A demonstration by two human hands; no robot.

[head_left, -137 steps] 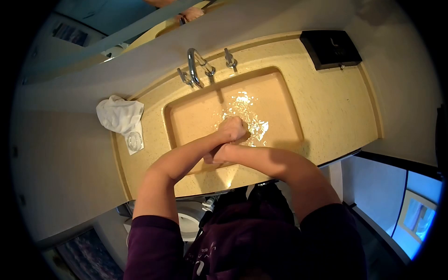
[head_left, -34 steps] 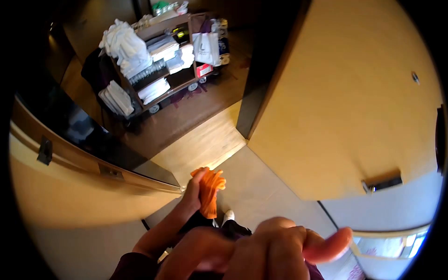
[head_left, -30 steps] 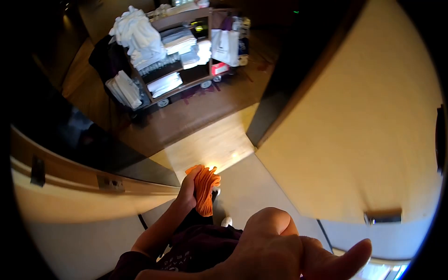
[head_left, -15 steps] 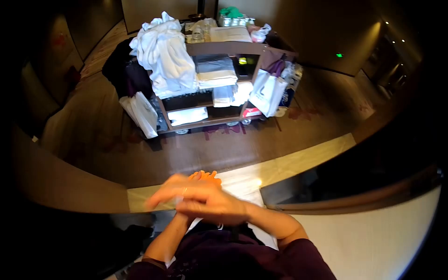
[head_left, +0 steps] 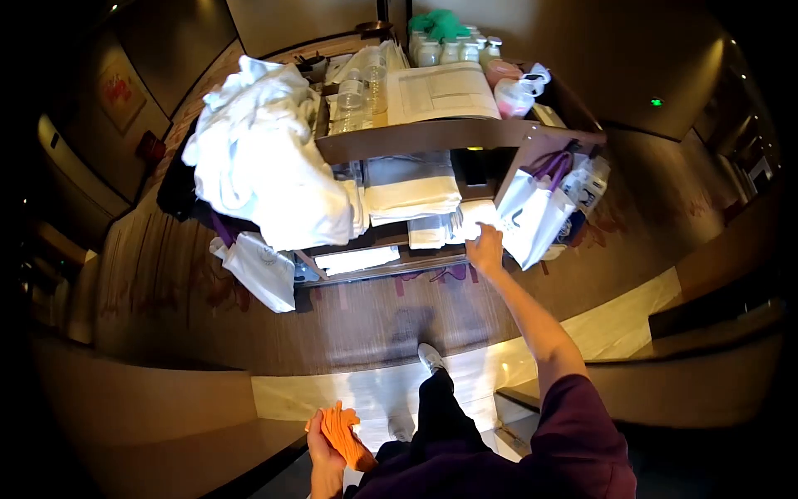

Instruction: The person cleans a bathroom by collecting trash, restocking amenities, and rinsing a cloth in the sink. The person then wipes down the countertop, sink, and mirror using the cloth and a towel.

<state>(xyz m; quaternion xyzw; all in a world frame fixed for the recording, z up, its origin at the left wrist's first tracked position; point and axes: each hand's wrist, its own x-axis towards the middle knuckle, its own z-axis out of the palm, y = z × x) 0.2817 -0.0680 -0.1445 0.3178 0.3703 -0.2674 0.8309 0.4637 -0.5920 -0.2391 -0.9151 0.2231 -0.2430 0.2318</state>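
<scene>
My left hand [head_left: 326, 453] is closed round an orange rubber glove [head_left: 342, 432], low in the view near my body. With the arm stretched forward, my right hand [head_left: 485, 251] is at the lower shelf of a brown housekeeping cart [head_left: 416, 137]. Its fingers point toward a stack of folded white towels [head_left: 475, 218]; whether they touch it I cannot tell. Nothing shows in that hand. Just right of it hangs a white bag [head_left: 532, 218] with purple handles. More folded white linen [head_left: 411, 191] lies on the shelf above and to the left.
A heap of white linen [head_left: 274, 166] hangs over the cart's left side. On top stand plastic bottles [head_left: 351, 100], papers [head_left: 440, 93] and several pump bottles [head_left: 449, 51] under a green cloth [head_left: 439, 23]. Another white bag [head_left: 259, 268] hangs at the left. A pale threshold strip [head_left: 332, 395] crosses the floor.
My hands have parted: the right reached forward to the cart, the left dropped low with the orange glove. The cart now appears closer, and a foot has come into view on the threshold.
</scene>
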